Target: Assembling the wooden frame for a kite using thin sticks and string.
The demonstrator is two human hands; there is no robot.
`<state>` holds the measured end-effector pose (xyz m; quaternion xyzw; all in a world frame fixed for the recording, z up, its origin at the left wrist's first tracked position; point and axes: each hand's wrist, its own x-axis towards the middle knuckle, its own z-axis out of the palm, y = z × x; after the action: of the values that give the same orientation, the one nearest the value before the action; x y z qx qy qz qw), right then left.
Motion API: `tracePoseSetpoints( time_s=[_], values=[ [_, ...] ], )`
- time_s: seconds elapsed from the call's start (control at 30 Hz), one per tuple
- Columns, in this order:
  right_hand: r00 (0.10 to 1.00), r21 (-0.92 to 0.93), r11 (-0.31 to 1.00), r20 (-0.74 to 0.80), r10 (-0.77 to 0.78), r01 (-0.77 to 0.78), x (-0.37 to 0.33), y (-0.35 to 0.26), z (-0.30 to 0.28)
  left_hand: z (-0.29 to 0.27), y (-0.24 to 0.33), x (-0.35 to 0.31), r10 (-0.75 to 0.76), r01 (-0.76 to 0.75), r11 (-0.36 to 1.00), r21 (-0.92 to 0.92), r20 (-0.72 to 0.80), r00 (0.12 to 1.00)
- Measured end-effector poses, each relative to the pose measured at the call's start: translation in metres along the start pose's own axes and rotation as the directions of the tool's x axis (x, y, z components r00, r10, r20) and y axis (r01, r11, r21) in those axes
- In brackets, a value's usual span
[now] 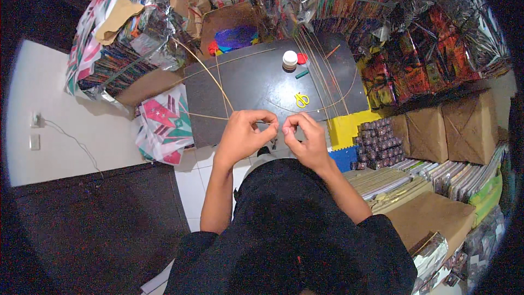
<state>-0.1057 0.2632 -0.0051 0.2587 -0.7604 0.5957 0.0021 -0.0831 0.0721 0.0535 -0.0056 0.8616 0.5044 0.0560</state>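
Close together over the near edge of a dark table (pixel 251 84), my left hand (pixel 245 135) and my right hand (pixel 307 137) are both closed in a pinch, thumb against forefinger. A small gap separates their fingertips. Whatever the fingers hold is too fine to make out. Thin bamboo-like sticks (pixel 222 89) cross just beyond my left hand and pass behind it; whether the hand grips them is unclear. Past my right hand lie yellow scissors (pixel 302 100), a green marker-like stick (pixel 302 74), a white-capped bottle (pixel 290 61) and a red object (pixel 302 59).
More thin sticks (pixel 321 76) run lengthwise along the table's right side. Wrapped stacks (pixel 123 54) rise at the left, with bundles (pixel 415 65) at the right. Piled small dark packs (pixel 377 142) and brown paper parcels (pixel 464 128) stand right of me. A yellow mat (pixel 346 129) lies beside the table.
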Motion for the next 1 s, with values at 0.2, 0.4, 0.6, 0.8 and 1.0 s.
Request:
tracePoseSetpoints(
  time_s=[0.2,0.4,0.6,0.8,1.0],
  values=[
    [0.999,-0.022,0.999,0.017,-0.043,0.044,0.001,-0.002,-0.002,-0.001,0.0,-0.003,0.022,-0.022,0.999,0.028,0.007,1.0],
    [0.999,0.04,0.999,0.043,-0.023,0.021,0.007,-0.009,-0.003,-0.001,0.004,-0.007,0.054,-0.054,0.998,0.024,0.022,0.998],
    [0.994,0.138,0.985,0.033,0.102,-0.106,0.005,-0.007,-0.001,-0.004,0.007,-0.008,0.064,-0.065,0.998,0.023,0.05,0.997],
    [0.996,0.155,0.984,0.004,0.084,-0.084,0.002,0.0,0.002,-0.003,0.004,-0.01,0.051,-0.052,0.998,0.02,0.047,0.998],
    [0.999,0.101,0.994,0.003,0.05,-0.05,0.0,0.003,0.003,0.001,0.001,-0.009,0.103,-0.103,0.994,0.025,-0.02,0.994]
  ],
)
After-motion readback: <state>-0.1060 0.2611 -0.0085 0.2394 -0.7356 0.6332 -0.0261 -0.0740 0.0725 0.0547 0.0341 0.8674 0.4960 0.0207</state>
